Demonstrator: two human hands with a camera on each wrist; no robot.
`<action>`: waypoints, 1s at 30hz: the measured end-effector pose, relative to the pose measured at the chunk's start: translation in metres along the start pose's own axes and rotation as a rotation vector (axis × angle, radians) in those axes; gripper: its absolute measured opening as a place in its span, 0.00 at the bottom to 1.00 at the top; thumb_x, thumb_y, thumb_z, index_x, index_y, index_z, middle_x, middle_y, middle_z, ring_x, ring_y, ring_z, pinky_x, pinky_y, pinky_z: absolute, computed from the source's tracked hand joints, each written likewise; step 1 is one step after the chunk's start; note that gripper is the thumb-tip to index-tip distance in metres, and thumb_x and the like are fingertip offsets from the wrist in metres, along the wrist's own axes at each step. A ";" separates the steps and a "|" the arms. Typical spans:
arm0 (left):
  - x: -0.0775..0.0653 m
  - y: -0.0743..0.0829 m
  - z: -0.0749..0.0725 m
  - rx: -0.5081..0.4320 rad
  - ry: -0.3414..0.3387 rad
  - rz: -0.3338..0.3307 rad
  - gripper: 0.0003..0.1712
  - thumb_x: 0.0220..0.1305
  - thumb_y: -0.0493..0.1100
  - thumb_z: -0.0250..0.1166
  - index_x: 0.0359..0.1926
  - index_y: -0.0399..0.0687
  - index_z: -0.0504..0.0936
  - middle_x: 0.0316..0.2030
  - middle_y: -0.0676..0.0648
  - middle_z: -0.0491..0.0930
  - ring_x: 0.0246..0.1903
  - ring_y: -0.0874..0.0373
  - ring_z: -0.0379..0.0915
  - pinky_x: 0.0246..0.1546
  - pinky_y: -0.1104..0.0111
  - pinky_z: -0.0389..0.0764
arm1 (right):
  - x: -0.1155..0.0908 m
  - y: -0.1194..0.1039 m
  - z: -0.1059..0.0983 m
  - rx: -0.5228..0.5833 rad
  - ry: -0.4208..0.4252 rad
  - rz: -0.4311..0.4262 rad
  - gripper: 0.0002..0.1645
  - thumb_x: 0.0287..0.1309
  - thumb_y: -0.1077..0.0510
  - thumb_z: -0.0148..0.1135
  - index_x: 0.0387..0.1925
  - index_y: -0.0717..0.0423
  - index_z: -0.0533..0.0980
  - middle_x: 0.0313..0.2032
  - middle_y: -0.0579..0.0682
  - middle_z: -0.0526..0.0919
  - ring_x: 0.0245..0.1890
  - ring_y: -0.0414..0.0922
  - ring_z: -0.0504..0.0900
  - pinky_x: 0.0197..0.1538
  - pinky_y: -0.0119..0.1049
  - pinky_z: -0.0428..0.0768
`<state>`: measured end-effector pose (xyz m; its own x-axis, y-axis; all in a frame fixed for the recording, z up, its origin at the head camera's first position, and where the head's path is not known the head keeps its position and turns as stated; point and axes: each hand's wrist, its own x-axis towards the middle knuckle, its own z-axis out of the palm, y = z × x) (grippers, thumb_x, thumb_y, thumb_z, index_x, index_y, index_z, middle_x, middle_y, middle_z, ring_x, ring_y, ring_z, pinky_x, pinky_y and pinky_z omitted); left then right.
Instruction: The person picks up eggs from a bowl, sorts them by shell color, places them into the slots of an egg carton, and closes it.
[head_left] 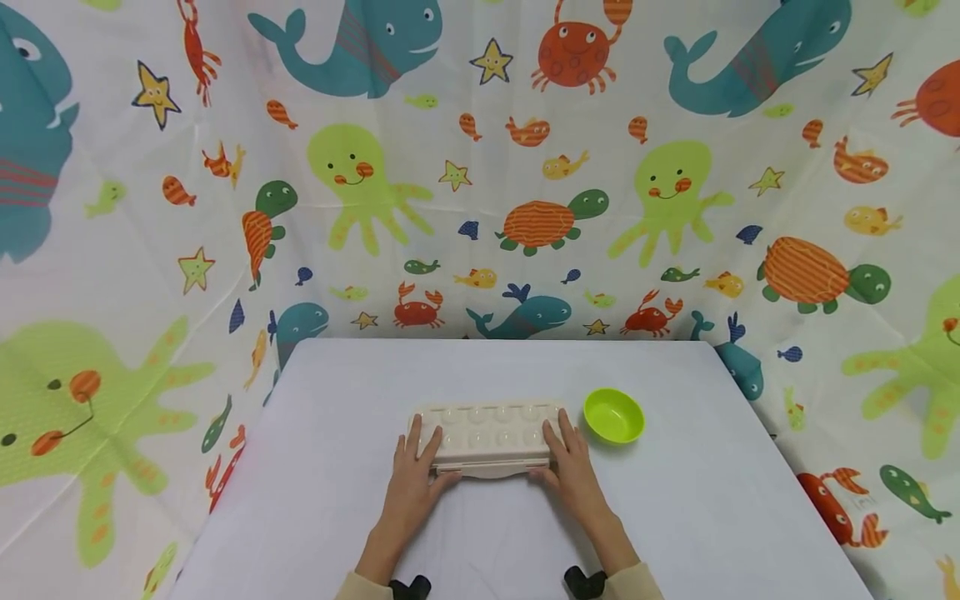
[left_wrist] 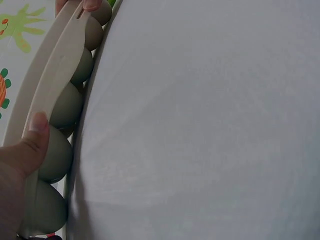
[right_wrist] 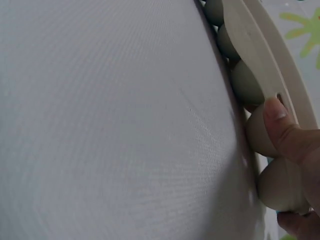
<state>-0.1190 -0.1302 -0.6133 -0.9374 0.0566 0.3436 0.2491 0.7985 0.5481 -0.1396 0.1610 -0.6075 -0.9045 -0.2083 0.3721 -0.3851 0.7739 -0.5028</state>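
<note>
A cream egg carton [head_left: 491, 456] lies crosswise on the white table, its domed lid down over the base. Under the lid's front flap [left_wrist: 59, 70] a row of pale greenish and brownish eggs [left_wrist: 67, 106] shows in the left wrist view; similar eggs [right_wrist: 246, 84] appear in the right wrist view. My left hand [head_left: 412, 483] holds the carton's left end, fingers spread over the top and thumb on the front flap. At the other end my right hand [head_left: 576, 479] grips it likewise, its thumb by a slot in the flap. The rear of the carton is hidden in both wrist views.
Just right of the carton's far corner stands a lime-green bowl [head_left: 613, 417]. The white-covered table [head_left: 315, 467] reaches back to a curtain [head_left: 465, 233] printed with sea animals, which hangs behind it and along both sides.
</note>
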 end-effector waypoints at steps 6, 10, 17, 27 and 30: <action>-0.001 -0.003 0.002 -0.045 0.043 0.027 0.48 0.51 0.54 0.75 0.71 0.44 0.70 0.78 0.37 0.50 0.64 0.28 0.65 0.60 0.42 0.76 | 0.000 0.001 0.002 0.003 0.057 -0.002 0.53 0.38 0.50 0.78 0.69 0.59 0.70 0.75 0.65 0.58 0.67 0.68 0.66 0.64 0.61 0.72; 0.000 -0.003 0.002 -0.041 0.071 0.050 0.48 0.47 0.52 0.77 0.69 0.43 0.72 0.77 0.36 0.52 0.61 0.29 0.67 0.58 0.44 0.77 | -0.001 0.003 0.006 -0.038 0.110 -0.036 0.51 0.36 0.50 0.78 0.67 0.58 0.72 0.74 0.65 0.62 0.61 0.66 0.72 0.57 0.56 0.76; 0.002 -0.006 0.004 -0.021 0.129 0.103 0.48 0.43 0.51 0.78 0.68 0.42 0.73 0.75 0.33 0.56 0.56 0.32 0.70 0.53 0.46 0.79 | -0.004 0.005 0.012 -0.144 0.199 -0.106 0.49 0.36 0.49 0.77 0.64 0.57 0.74 0.70 0.65 0.67 0.49 0.58 0.75 0.48 0.49 0.80; 0.015 -0.007 0.003 -0.057 0.085 0.063 0.48 0.47 0.51 0.77 0.69 0.43 0.72 0.77 0.36 0.54 0.60 0.30 0.68 0.56 0.44 0.77 | 0.009 0.002 0.007 -0.097 0.074 0.021 0.49 0.42 0.47 0.75 0.68 0.55 0.71 0.74 0.62 0.62 0.58 0.64 0.75 0.58 0.55 0.79; 0.021 -0.008 0.004 -0.068 0.054 0.025 0.47 0.48 0.51 0.76 0.70 0.44 0.71 0.78 0.37 0.52 0.62 0.30 0.66 0.59 0.44 0.76 | 0.016 0.002 0.006 -0.067 0.036 0.063 0.48 0.44 0.48 0.75 0.69 0.55 0.70 0.75 0.61 0.60 0.60 0.64 0.74 0.61 0.55 0.77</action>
<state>-0.1417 -0.1332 -0.6132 -0.9165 0.0420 0.3979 0.2902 0.7543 0.5889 -0.1556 0.1556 -0.6071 -0.9188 -0.1370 0.3701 -0.3135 0.8231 -0.4736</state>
